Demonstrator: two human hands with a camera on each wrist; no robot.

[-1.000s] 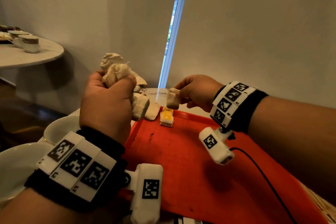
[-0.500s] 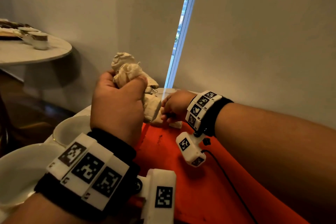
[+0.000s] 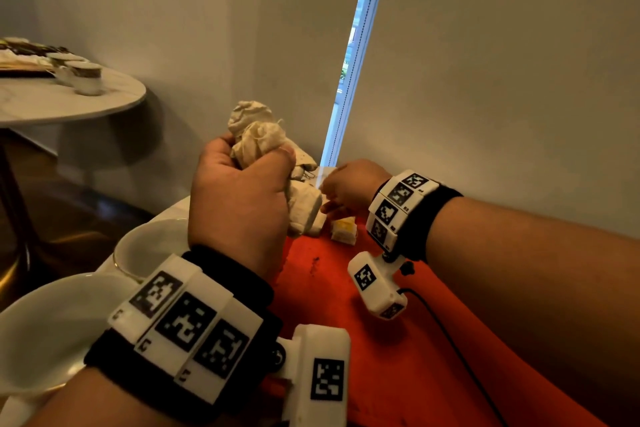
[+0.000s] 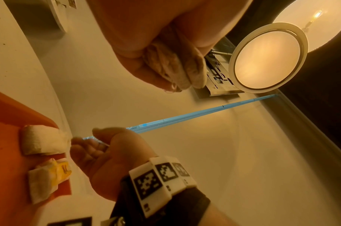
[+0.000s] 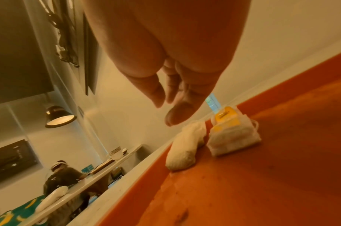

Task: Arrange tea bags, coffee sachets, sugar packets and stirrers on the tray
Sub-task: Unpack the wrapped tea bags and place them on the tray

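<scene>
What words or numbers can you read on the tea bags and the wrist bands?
Yellow tag on the tea bag on the orange tray: there is print, but too small and blurred to read.
Left wristband: black-and-white square code patterns; small letters beside them are too small to be sure of.
Right wristband: code patterns only, no readable words.
Bundle of tea bags in the left hand: no writing visible.

Dim warm indoor light; head view gets a cool blue daylight strip (image 3: pixel 360 55) from a gap at the blind, grey walls flat and shadowy, dark soft shadow under the round side table (image 3: pixel 62 97). Left wrist view is strongly orange-tinted, with a glowing ceiling lamp (image 4: pixel 268 58) blown out upper right and wide-angle bending at the edges. Right wrist view is soft and motion-smeared, the near hand (image 5: pixel 171 61) out of focus, a pendant lamp (image 5: pixel 59 117) lit on the left.
</scene>
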